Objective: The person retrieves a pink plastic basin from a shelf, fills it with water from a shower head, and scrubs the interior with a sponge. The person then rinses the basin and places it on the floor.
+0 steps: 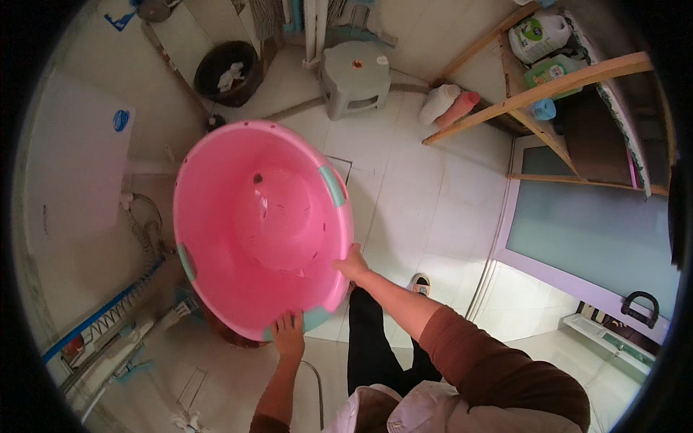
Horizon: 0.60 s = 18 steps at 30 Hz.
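Observation:
A large oval pink tub (249,155) with pale green rim inserts is right in front of me, tilted so that I look into its inside. Small dark specks and a round drain spot show on its bottom. My left hand (289,334) grips the near rim beside a green insert, its fingers bent over the edge and the thumb out of sight. My right hand (351,265) is closed round the right rim, thumb on the inner side and the other fingers hidden behind the wall.
Beyond the tub stand a grey stool (356,76) and a black bin (229,72) with white scraps. A wooden shelf (538,97) with bottles juts out at the upper right above a purple-framed door (516,209). Hoses and a blue pipe (105,312) run along the left wall.

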Each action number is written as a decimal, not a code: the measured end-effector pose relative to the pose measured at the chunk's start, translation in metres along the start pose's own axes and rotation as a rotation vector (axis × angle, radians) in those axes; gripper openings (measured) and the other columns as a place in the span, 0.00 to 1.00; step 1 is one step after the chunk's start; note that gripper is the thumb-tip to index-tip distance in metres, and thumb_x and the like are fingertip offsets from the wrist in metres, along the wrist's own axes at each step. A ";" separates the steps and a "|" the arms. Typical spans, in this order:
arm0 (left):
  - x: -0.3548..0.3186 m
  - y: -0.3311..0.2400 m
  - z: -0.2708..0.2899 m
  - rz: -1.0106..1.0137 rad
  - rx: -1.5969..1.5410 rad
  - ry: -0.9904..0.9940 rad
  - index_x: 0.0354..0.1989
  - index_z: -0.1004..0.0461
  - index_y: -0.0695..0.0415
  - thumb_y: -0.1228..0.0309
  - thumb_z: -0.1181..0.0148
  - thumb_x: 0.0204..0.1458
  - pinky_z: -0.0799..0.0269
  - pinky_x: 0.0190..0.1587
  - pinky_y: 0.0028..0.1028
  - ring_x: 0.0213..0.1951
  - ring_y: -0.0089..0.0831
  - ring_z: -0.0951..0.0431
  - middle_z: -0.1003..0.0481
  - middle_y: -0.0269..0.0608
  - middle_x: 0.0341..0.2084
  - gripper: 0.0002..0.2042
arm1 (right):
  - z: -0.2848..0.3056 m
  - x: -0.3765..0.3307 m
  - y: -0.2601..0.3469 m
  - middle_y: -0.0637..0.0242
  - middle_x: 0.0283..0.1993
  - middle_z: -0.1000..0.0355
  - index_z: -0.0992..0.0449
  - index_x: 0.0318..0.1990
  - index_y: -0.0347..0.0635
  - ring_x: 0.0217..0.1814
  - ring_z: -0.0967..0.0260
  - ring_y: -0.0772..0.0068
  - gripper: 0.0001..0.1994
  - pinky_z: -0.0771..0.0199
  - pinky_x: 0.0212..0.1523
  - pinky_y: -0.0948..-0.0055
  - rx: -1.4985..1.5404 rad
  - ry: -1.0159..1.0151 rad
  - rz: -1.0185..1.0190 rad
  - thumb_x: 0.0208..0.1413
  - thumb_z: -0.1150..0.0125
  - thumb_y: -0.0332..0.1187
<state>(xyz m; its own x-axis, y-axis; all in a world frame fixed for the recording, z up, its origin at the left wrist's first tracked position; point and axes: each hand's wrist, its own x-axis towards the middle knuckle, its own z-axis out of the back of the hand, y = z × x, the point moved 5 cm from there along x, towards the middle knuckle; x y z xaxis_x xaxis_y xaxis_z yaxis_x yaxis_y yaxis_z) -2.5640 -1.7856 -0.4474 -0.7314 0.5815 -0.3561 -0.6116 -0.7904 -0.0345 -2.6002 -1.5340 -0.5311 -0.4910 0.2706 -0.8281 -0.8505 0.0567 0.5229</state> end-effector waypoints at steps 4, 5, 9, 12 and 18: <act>-0.012 0.003 -0.008 0.082 -0.021 -0.028 0.52 0.35 0.50 0.75 0.44 0.41 0.44 0.54 0.44 0.49 0.41 0.34 0.33 0.44 0.45 0.24 | -0.008 -0.027 0.016 0.41 0.48 0.36 0.53 0.52 0.28 0.51 0.34 0.49 0.33 0.33 0.51 0.61 -0.002 -0.005 0.016 0.44 0.41 0.35; -0.015 0.004 -0.007 0.108 -0.026 -0.050 0.52 0.35 0.51 0.75 0.45 0.42 0.44 0.54 0.44 0.49 0.42 0.35 0.33 0.44 0.46 0.24 | -0.010 -0.033 0.021 0.41 0.48 0.36 0.52 0.52 0.29 0.51 0.34 0.48 0.33 0.34 0.51 0.61 -0.046 -0.017 -0.009 0.44 0.41 0.35; -0.010 0.005 -0.008 0.211 -0.090 -0.028 0.53 0.36 0.52 0.76 0.47 0.44 0.44 0.55 0.43 0.49 0.42 0.35 0.33 0.45 0.46 0.23 | -0.021 -0.029 0.046 0.42 0.48 0.36 0.52 0.52 0.32 0.51 0.34 0.47 0.33 0.34 0.51 0.60 -0.134 0.076 0.080 0.43 0.40 0.35; 0.019 0.007 -0.005 0.230 -0.102 -0.159 0.53 0.36 0.51 0.76 0.48 0.45 0.43 0.56 0.41 0.49 0.42 0.34 0.33 0.45 0.45 0.23 | -0.022 0.011 0.069 0.43 0.49 0.36 0.51 0.53 0.31 0.50 0.34 0.49 0.34 0.34 0.51 0.61 0.012 0.086 0.163 0.43 0.40 0.36; 0.036 0.047 -0.007 0.380 -0.085 -0.167 0.52 0.35 0.48 0.75 0.51 0.45 0.46 0.59 0.42 0.51 0.42 0.35 0.34 0.44 0.47 0.22 | -0.036 0.035 0.080 0.53 0.50 0.35 0.47 0.55 0.35 0.50 0.34 0.60 0.32 0.30 0.47 0.65 -0.024 0.296 0.156 0.50 0.41 0.44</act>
<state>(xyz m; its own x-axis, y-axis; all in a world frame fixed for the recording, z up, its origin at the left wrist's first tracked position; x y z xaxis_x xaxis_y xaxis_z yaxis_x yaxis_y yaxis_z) -2.6173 -1.8036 -0.4685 -0.9432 0.2633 -0.2024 -0.2670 -0.9636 -0.0091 -2.6920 -1.5544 -0.5253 -0.6462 -0.0166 -0.7629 -0.7631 0.0134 0.6461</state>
